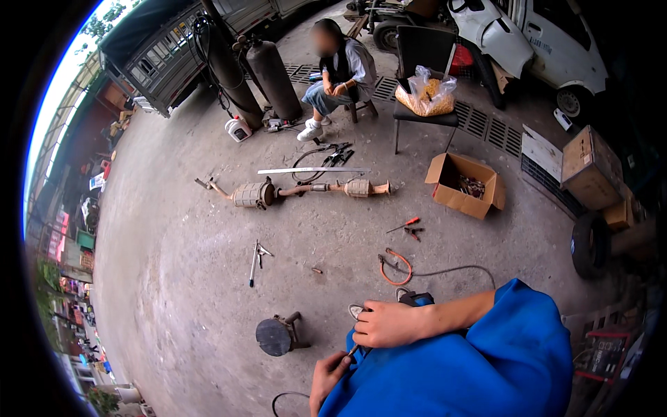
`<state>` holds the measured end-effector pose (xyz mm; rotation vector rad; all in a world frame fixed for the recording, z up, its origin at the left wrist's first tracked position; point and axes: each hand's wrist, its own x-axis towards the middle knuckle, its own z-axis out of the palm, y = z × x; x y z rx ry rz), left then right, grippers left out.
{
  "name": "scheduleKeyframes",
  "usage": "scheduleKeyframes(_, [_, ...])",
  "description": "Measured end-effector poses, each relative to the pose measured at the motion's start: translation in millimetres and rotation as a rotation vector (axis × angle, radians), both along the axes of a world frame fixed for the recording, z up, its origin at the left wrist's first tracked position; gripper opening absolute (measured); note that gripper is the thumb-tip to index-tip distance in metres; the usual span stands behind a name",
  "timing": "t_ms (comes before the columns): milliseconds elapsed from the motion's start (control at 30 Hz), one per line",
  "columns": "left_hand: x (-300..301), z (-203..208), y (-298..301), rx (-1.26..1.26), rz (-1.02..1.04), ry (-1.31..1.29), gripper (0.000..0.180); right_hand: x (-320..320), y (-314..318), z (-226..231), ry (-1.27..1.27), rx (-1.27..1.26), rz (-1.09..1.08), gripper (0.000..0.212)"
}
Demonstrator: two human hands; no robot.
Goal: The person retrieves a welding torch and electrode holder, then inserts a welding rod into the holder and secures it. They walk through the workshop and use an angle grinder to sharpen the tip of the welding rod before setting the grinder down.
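My left hand [328, 379] pinches a thin, short brownish stick-like piece [353, 349] in front of my blue clothing. Just above it my right hand [384, 324] is closed with its back turned up. Its fingertips are hidden, so what it grips cannot be made out. Left of my hands stands a small round dark stool [274, 336]. Beyond them a short brass-coloured piece [317, 270] lies on the concrete. Farther off, an exhaust pipe [317, 187] with two thick wrapped sections rests on the floor, a long pale strip [313, 170] behind it.
An orange and black cable [399, 267], a red-handled screwdriver [404, 224], a clamp [414, 234] and locking pliers [262, 250] lie about. To the right stand an open cardboard box [453, 202] and a chair [425, 115] bearing a bag. A seated person [340, 76] is near gas cylinders [274, 80].
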<state>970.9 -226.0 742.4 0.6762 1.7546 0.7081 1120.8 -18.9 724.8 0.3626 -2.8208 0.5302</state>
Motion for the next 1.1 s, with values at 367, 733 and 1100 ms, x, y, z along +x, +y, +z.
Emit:
scheduleKeyframes(367, [-9.0, -6.9, 6.3, 0.049, 0.012, -0.051, 0.025, -23.9, -20.9, -8.4, -0.028, -0.166, 0.062, 0.013])
scheduleKeyframes(733, [-22.4, -20.0, 7.7, 0.117, 0.115, -0.15, 0.03, -32.9, -25.8, -13.1, -0.048, -0.117, 0.027, 0.015])
scheduleKeyframes(1100, [-36.8, -35.8, 11.0, 0.169, 0.12, -0.299, 0.045, -48.3, -19.9, -22.9, -0.319, -0.322, 0.06, 0.011])
